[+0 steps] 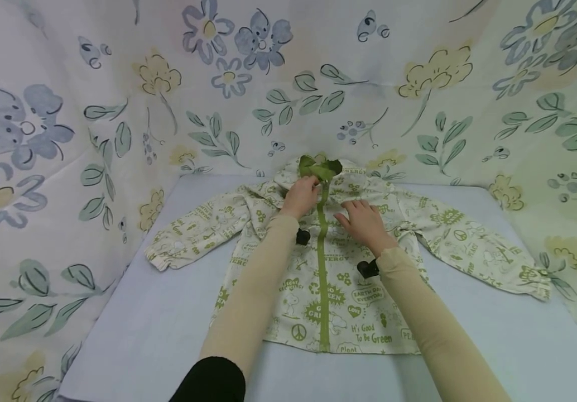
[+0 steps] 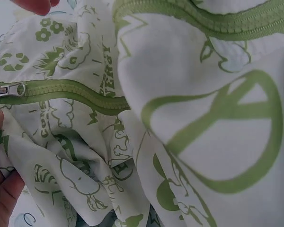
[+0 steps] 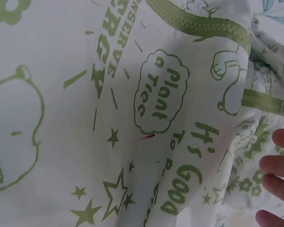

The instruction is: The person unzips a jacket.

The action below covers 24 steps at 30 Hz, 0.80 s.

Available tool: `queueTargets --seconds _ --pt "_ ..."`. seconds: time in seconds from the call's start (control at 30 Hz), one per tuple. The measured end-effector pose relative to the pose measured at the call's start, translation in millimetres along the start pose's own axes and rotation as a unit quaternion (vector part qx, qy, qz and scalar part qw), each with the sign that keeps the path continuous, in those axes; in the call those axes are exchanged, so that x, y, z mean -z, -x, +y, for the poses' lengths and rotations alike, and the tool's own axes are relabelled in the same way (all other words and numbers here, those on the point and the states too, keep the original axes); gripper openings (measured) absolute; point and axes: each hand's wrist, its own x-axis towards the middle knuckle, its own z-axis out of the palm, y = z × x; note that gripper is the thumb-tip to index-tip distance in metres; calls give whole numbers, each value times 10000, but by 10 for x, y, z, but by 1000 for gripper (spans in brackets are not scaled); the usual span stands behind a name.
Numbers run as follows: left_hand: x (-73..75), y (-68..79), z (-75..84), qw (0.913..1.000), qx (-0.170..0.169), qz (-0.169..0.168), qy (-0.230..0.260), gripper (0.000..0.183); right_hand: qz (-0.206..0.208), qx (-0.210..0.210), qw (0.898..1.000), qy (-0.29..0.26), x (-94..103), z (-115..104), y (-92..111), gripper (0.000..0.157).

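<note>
A white jacket (image 1: 339,307) with green print and a green front zipper (image 1: 322,245) lies spread front up, its sleeves out to both sides. At the collar, my left hand (image 1: 301,198) pinches cloth beside the zipper. In the left wrist view, the metal zipper pull (image 2: 12,90) sits near that hand's fingertips (image 2: 7,191). My right hand (image 1: 365,223) is over the chest on the other side of the zipper. Its fingers (image 3: 277,165) are spread and loosely extended near the cloth, seen at the right edge of the right wrist view. The green inner collar (image 1: 313,169) stands up.
A pale table (image 1: 118,329) carries the jacket. Floral cloth (image 1: 308,84) hangs behind and at both sides. The left sleeve (image 1: 198,231) and right sleeve (image 1: 474,245) in the head view reach toward the table's sides. Dark wrist cameras (image 1: 367,269) sit beside my wrists.
</note>
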Motion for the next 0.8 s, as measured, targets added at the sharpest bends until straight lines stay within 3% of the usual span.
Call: queueTargets --seconds 0.3,0.8 --pt "43 47 17 9996 -166 -171 161 28 129 -65 9997 -209 14 -71 -52 39" --pt "84 119 64 9863 -220 -1085 1221 37 255 -290 9973 -619 15 -183 -152 35"
